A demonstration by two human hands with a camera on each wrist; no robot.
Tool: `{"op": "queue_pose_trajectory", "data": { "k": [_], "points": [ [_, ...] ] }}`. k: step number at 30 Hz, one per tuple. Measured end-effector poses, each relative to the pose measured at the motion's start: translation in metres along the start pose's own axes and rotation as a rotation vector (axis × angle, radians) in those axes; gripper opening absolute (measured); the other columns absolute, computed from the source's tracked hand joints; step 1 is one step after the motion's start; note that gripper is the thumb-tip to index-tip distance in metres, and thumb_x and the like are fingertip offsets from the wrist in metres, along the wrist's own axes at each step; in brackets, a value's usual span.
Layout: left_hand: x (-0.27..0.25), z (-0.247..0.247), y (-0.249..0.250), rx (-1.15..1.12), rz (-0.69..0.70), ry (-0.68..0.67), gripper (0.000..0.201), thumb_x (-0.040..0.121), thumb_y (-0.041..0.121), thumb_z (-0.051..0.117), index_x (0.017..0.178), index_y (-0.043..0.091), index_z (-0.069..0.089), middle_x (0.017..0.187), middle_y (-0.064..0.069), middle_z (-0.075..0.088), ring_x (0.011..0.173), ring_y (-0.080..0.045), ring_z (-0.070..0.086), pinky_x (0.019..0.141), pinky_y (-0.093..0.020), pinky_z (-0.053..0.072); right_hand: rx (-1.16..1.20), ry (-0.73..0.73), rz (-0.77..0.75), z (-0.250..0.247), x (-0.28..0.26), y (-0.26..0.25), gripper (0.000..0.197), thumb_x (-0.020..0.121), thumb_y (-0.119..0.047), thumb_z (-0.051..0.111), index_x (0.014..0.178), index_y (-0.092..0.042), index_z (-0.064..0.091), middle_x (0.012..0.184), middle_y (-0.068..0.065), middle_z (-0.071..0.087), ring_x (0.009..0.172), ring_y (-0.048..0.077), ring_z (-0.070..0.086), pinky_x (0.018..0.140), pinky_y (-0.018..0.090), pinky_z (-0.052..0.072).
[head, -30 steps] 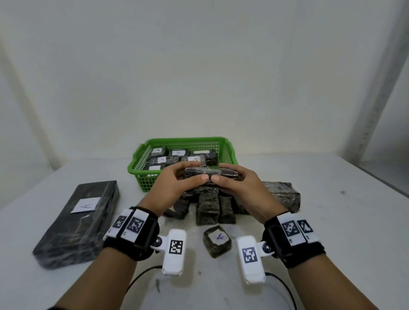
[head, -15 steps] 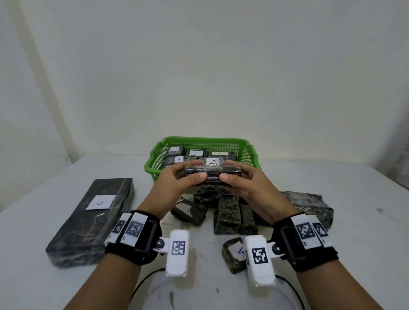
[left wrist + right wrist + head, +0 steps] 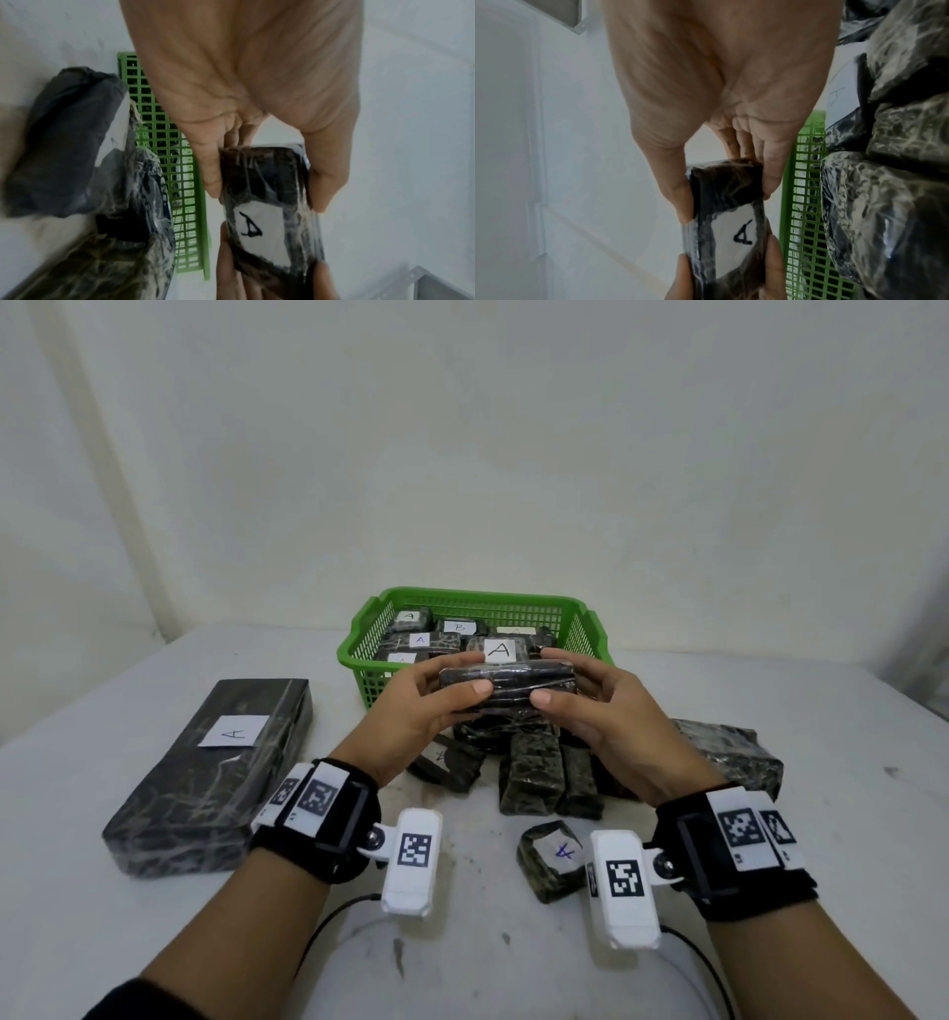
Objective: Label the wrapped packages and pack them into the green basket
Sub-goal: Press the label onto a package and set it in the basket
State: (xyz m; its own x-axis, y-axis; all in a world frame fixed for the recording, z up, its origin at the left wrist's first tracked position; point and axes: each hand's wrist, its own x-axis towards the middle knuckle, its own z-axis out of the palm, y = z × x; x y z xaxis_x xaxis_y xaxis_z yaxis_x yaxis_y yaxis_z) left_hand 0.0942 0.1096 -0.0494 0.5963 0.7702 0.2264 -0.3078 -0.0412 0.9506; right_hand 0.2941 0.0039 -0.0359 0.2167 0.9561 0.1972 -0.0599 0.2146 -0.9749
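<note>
White counter (image 3: 770, 891) in front of me, scuffed. Directly on it: green basket (image 3: 577, 636) at the far centre; long wrapped package labelled A (image 3: 215, 773) at my left; cluster of small wrapped packages (image 3: 534, 775) before the basket; one small labelled package (image 3: 552, 860) nearest me.

The package (image 3: 506, 685) I hold is black with pale marbled streaks, its white label (image 3: 499, 649) inked with a black A. At twelve o'clock, my basket (image 3: 477, 603) is green. At six o'clock, a small mottled olive-black package (image 3: 547, 865) bears a blue A.
</note>
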Motion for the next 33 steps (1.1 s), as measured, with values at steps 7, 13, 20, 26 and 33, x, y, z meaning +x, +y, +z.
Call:
{"op": "queue_pose_trajectory", "data": {
  "k": [7, 13, 20, 26, 33],
  "points": [
    [-0.001, 0.000, -0.005, 0.124, 0.027, -0.067, 0.072, 0.071, 0.025, 0.084, 0.137, 0.011, 0.060, 0.130, -0.012, 0.070, 0.123, -0.031, 0.066, 0.106, -0.041, 0.051, -0.063, 0.031, -0.018, 0.004, 0.000, 0.005, 0.079, 0.061, -0.032, 0.095, 0.133, -0.016, 0.066, 0.123, 0.004, 0.077, 0.117, 0.020, 0.073, 0.109, 0.044, 0.053],
    [-0.008, -0.001, 0.000, 0.235, 0.181, -0.031, 0.082, 0.064, -0.002, 0.091, 0.136, 0.013, 0.057, 0.136, -0.008, 0.064, 0.129, -0.023, 0.061, 0.106, -0.040, 0.053, 0.063, -0.067, 0.114, 0.002, 0.000, 0.005, 0.060, 0.081, -0.033, 0.085, 0.132, -0.007, 0.066, 0.127, 0.013, 0.074, 0.120, 0.029, 0.070, 0.106, 0.044, 0.055],
    [-0.007, 0.012, -0.007, 0.156, 0.009, -0.040, 0.069, 0.081, 0.036, 0.084, 0.141, 0.016, 0.056, 0.131, -0.005, 0.070, 0.124, -0.025, 0.066, 0.110, -0.051, 0.047, 0.099, -0.011, 0.110, 0.002, 0.000, 0.009, 0.035, 0.089, 0.004, 0.072, 0.124, 0.003, 0.069, 0.118, 0.020, 0.076, 0.106, 0.029, 0.075, 0.088, 0.037, 0.064],
    [-0.010, 0.020, -0.008, 0.241, 0.079, 0.065, 0.040, 0.083, 0.025, 0.073, 0.119, 0.006, 0.072, 0.111, -0.008, 0.078, 0.109, -0.026, 0.074, 0.095, -0.038, 0.059, -0.008, 0.006, 0.043, -0.001, 0.001, 0.009, 0.041, 0.074, -0.013, 0.087, 0.113, -0.007, 0.078, 0.108, 0.012, 0.080, 0.105, 0.028, 0.077, 0.098, 0.043, 0.059],
    [-0.008, 0.014, -0.009, 0.195, 0.097, 0.016, 0.044, 0.082, 0.023, 0.079, 0.122, 0.004, 0.071, 0.117, -0.015, 0.076, 0.113, -0.031, 0.071, 0.104, -0.047, 0.052, -0.029, 0.004, 0.028, -0.007, 0.001, 0.007, 0.047, 0.070, -0.020, 0.089, 0.115, -0.008, 0.078, 0.110, 0.011, 0.080, 0.107, 0.027, 0.077, 0.104, 0.047, 0.056]
  ]
}}
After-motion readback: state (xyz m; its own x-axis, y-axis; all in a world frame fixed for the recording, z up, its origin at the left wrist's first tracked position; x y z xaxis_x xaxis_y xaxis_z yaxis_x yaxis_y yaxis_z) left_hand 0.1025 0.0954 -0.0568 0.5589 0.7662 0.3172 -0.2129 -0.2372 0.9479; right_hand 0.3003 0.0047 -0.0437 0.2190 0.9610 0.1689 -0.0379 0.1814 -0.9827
